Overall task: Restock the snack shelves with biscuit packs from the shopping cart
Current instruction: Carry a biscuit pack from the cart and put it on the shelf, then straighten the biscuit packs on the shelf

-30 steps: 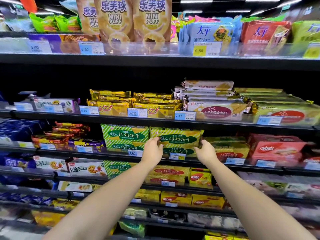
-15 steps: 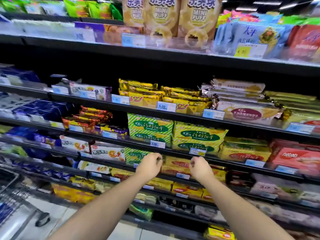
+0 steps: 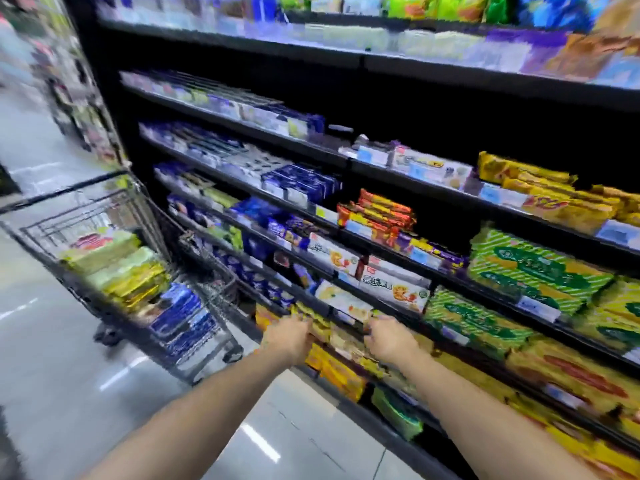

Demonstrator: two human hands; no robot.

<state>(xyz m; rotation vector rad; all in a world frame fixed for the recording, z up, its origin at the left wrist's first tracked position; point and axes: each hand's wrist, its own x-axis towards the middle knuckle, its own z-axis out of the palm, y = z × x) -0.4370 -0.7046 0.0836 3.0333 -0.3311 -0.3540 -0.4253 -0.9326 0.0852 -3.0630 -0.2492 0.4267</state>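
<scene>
The shopping cart [image 3: 74,189] stands at the left beside the shelving. It holds green and yellow biscuit packs [image 3: 124,271] and blue packs [image 3: 180,315]. The snack shelves [image 3: 408,188] fill the right, stocked with green-striped biscuit packs [image 3: 533,271], red packs [image 3: 381,213] and yellow packs [image 3: 341,374]. My left hand [image 3: 287,337] and my right hand [image 3: 391,339] hover side by side in front of a low shelf. Both hold nothing and their fingers are loosely curled in. The whole view is motion-blurred.
Grey tiled floor [image 3: 69,375] stretches along the aisle at the left, past the cart. Another rack of goods [image 3: 86,109] stands far left beyond the shelving end. Blue and white boxes [image 3: 298,183] fill the left-hand shelves.
My hands have come away from the green-striped packs and dropped lower, both empty. The view has swung left and down, bringing the cart into sight.
</scene>
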